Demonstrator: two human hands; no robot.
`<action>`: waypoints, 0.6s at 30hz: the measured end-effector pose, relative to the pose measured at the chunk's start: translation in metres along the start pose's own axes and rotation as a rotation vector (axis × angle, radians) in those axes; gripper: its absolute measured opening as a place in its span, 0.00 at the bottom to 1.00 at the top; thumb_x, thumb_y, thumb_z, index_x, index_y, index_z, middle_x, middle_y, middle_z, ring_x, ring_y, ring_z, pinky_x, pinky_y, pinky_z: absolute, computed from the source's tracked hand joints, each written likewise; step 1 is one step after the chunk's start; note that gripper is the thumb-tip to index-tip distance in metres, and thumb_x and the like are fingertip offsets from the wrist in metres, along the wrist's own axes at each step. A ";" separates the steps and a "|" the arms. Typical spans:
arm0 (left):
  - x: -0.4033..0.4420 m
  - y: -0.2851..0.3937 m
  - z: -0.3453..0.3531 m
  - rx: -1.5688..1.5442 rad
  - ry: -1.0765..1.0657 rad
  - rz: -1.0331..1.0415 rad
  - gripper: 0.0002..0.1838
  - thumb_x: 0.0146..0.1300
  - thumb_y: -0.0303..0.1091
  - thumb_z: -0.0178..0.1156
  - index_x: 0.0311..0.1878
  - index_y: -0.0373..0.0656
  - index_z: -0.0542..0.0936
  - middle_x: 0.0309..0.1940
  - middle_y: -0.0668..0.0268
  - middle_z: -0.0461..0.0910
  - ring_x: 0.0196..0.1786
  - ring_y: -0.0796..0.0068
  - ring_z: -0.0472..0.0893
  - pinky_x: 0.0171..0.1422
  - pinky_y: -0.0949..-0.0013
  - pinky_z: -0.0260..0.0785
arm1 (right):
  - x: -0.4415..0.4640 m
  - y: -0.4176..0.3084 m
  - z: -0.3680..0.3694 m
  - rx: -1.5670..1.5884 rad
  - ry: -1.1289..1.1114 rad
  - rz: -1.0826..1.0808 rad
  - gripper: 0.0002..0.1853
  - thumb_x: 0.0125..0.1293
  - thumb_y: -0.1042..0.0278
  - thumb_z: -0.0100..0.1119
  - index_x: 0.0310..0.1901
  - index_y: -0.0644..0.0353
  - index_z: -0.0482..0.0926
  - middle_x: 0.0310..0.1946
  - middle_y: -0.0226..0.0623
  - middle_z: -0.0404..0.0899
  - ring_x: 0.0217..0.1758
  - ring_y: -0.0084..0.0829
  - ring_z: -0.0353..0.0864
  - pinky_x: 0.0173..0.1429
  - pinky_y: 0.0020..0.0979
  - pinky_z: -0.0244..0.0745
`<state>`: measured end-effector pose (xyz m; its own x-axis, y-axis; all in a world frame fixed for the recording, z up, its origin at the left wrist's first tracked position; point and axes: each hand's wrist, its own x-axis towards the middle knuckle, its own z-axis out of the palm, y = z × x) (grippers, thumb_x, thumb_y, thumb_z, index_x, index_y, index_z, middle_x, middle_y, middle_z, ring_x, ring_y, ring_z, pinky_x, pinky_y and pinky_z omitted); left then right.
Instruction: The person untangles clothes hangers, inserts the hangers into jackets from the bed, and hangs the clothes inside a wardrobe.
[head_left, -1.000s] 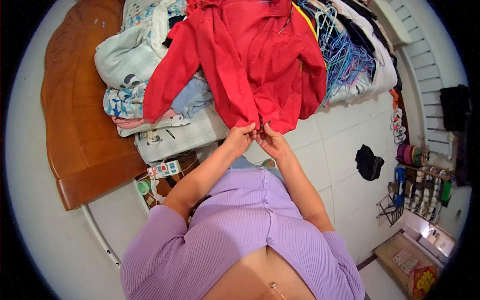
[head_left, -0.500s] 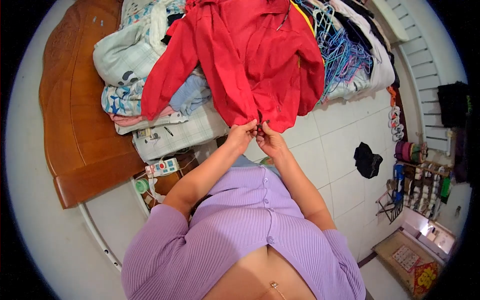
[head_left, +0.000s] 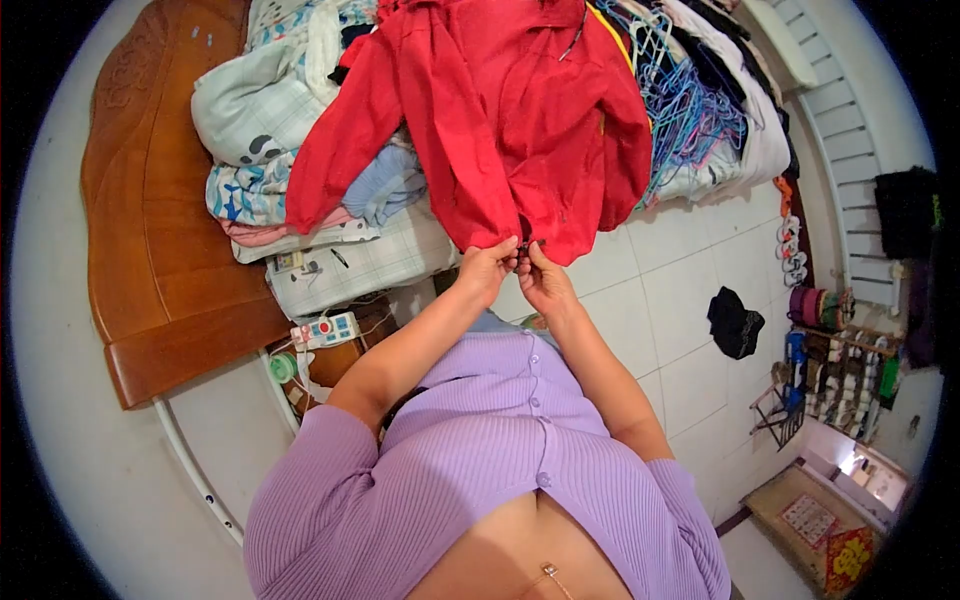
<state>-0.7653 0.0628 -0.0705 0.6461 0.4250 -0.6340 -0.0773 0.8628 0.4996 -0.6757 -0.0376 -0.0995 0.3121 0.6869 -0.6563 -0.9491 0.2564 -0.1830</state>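
Observation:
A red jacket [head_left: 490, 130] lies spread over the bed's near edge, one sleeve out to the left and its lower hem toward me. My left hand [head_left: 487, 272] pinches the hem on the left side of the front opening. Close beside it, my right hand [head_left: 546, 282] pinches the hem on the right side. The fingertips of both hands nearly meet at a small dark part, perhaps the zipper's lower end, too small to make out. A drawstring [head_left: 573, 42] shows near the jacket's top right.
Folded bedding [head_left: 250, 115] is piled left of the jacket, beside a wooden headboard [head_left: 170, 200]. Many blue hangers [head_left: 690, 110] lie to the right. A power strip [head_left: 326, 331] sits below the bed's edge. A black cloth item [head_left: 735, 322] lies on the tiled floor.
The whole view has shifted very slightly. Both hands stay together at the jacket's hem, with hardly any visible movement.

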 end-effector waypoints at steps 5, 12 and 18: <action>-0.003 0.002 0.003 0.023 -0.029 0.061 0.08 0.57 0.29 0.63 0.39 0.45 0.75 0.30 0.72 0.77 0.30 0.79 0.75 0.36 0.76 0.69 | 0.003 0.003 -0.001 0.005 -0.007 -0.003 0.06 0.61 0.70 0.60 0.37 0.63 0.76 0.29 0.35 0.79 0.27 0.23 0.77 0.31 0.17 0.77; -0.002 0.003 0.006 0.159 0.025 0.182 0.09 0.55 0.28 0.64 0.39 0.43 0.76 0.30 0.70 0.78 0.30 0.79 0.75 0.34 0.75 0.68 | 0.002 0.005 0.002 0.032 0.033 -0.027 0.07 0.60 0.72 0.61 0.37 0.63 0.75 0.30 0.36 0.79 0.27 0.24 0.78 0.29 0.17 0.78; 0.001 -0.002 -0.001 0.465 0.060 0.381 0.10 0.53 0.29 0.66 0.37 0.42 0.77 0.28 0.70 0.79 0.27 0.79 0.74 0.33 0.73 0.67 | 0.004 0.007 0.003 0.054 0.044 -0.020 0.06 0.60 0.73 0.61 0.35 0.63 0.75 0.29 0.35 0.78 0.27 0.24 0.78 0.30 0.17 0.79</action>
<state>-0.7651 0.0616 -0.0731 0.5930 0.7072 -0.3850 0.0540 0.4422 0.8953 -0.6806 -0.0315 -0.1014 0.3276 0.6510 -0.6848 -0.9386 0.3070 -0.1572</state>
